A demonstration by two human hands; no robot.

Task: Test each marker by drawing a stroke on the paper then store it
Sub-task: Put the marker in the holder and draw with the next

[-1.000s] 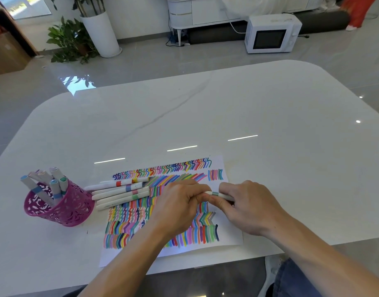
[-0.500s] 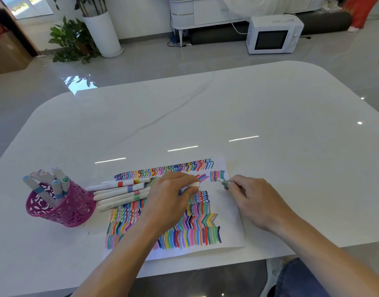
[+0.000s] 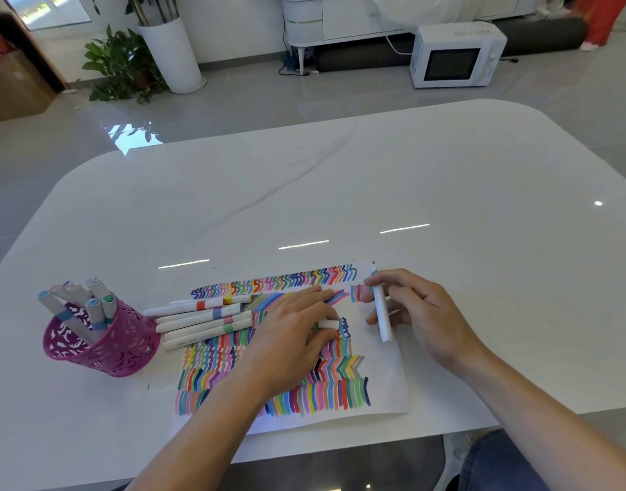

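A white paper (image 3: 386, 380) covered in rows of coloured strokes lies at the table's near edge. My right hand (image 3: 421, 313) holds an uncapped white marker (image 3: 381, 313), its tip pointing away from me at the paper's far right corner. My left hand (image 3: 290, 334) rests flat on the paper and pinches the white cap (image 3: 328, 324) between thumb and fingers. Several capped white markers (image 3: 205, 315) with coloured bands lie side by side on the paper's left edge. A pink perforated cup (image 3: 106, 343) at the left holds several markers.
The white marble table (image 3: 375, 178) stretches far beyond the paper. On the floor behind stand a white microwave (image 3: 455, 56), a potted plant (image 3: 127, 65) with a white planter, and a white cabinet.
My hands pulled the cap off the marker and parted. The right hand carried the marker to the paper's upper right, drew there, and has now lifted and turned the marker.
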